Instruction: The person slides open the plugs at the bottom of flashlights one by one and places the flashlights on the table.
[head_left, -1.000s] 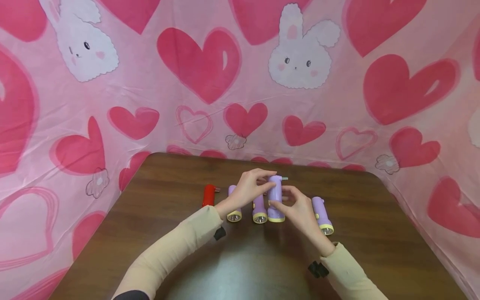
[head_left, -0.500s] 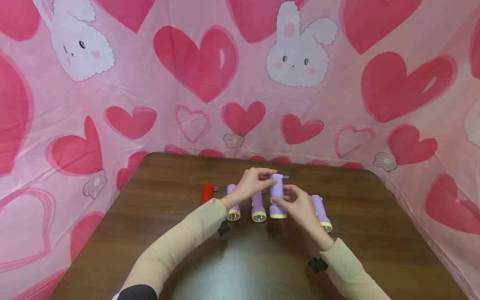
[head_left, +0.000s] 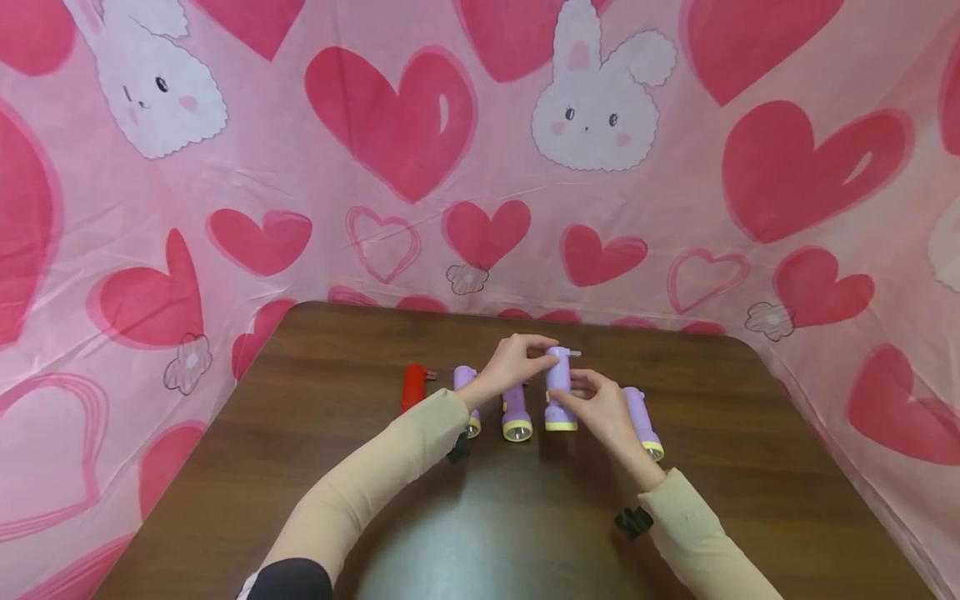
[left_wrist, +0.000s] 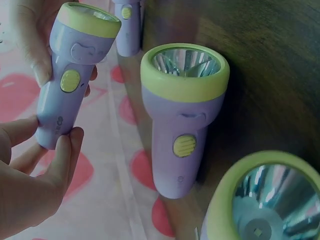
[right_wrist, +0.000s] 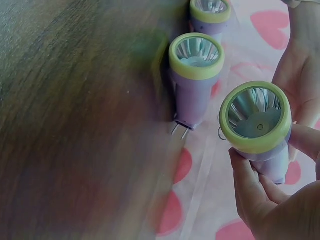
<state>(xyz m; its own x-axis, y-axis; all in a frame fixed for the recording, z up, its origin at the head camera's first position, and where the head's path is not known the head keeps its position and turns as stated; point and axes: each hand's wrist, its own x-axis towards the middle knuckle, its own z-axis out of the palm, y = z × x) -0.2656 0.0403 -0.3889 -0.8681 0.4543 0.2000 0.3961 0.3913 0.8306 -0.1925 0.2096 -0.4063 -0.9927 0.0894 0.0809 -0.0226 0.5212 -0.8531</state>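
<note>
Both hands hold one lilac flashlight (head_left: 558, 379) with a pale yellow lens ring, over the far middle of the table. My left hand (head_left: 513, 364) pinches its tail end between thumb and fingers, as the left wrist view shows. Near the lamp head, my right hand (head_left: 606, 410) grips the barrel. Metal plug prongs (head_left: 575, 353) stick out sideways from the tail. A yellow switch (left_wrist: 70, 80) sits on the barrel in the left wrist view. The right wrist view looks into its reflector (right_wrist: 255, 112), and a thin wire loop (right_wrist: 221, 134) hangs beside the ring.
Another lilac flashlight (head_left: 515, 408) lies just left of the held one. Farther left are a third (head_left: 465, 379), partly behind my left forearm, and a red one (head_left: 414, 387). One more lilac flashlight (head_left: 639, 414) lies beyond my right wrist. Pink heart-print cloth (head_left: 375, 167) surrounds the brown table (head_left: 480, 533).
The held flashlight has shifted a little right and away from me, with both hands on it. My left forearm has swung right and covers more of the lilac flashlight behind it.
</note>
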